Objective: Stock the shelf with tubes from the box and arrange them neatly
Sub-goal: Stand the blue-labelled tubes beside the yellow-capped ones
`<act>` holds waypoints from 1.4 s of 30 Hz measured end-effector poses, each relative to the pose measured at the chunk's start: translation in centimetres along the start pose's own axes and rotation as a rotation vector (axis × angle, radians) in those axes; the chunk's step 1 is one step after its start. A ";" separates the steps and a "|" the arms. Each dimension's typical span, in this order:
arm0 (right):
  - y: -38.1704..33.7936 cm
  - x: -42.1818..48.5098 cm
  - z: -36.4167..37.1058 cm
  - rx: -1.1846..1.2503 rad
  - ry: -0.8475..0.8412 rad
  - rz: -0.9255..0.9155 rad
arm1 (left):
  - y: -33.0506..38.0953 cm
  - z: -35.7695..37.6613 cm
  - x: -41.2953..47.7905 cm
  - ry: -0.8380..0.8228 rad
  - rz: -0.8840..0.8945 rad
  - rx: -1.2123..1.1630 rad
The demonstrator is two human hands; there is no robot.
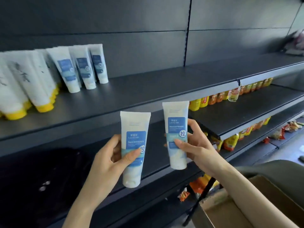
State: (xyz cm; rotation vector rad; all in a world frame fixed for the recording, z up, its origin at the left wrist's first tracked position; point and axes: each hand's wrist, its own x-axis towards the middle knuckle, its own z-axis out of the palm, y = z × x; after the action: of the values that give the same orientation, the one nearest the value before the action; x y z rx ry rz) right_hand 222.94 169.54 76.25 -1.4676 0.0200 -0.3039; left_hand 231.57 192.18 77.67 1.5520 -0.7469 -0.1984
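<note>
I see three blue-label tubes (pixel 83 66) shelved upper left; my left hand (pixel 107 160) and right hand (pixel 195 145) each grip one tube, still unplaced.

The left tube (pixel 134 148) and right tube (pixel 176 135), white, blue-labelled, are upright, caps down. Three more tubes (pixel 85 68) stand on the shelf (pixel 156 86)

Row of three tubes (pixel 85 68) is standing cap-down at the left of the upper shelf (pixel 156 89), with a bigger cluster of tubes (pixel 24 86) crowding just left of it. In front of the shelf edge, left hand (pixel 108 162) is holding left tube (pixel 134 125) cap-down, and right hand (pixel 195 148) is holding right tube (pixel 176 116) beside it, the two tubes apart. Box (pixel 222 211) is sitting at lower right under the right forearm. Bottles (pixel 204 102) are lining the next shelf down at right, with packets (pixel 230 142) sitting below those.
</note>
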 end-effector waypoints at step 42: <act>-2.3 37.6 12.8 -0.256 0.074 -0.169 | 6.7 -12.5 5.2 0.770 0.191 0.201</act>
State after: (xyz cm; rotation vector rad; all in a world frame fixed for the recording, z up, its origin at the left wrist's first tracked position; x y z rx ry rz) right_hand 261.19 173.81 86.37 -1.7150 -0.0061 -0.5076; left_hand 240.16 199.93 87.40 1.5660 -0.2967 0.6059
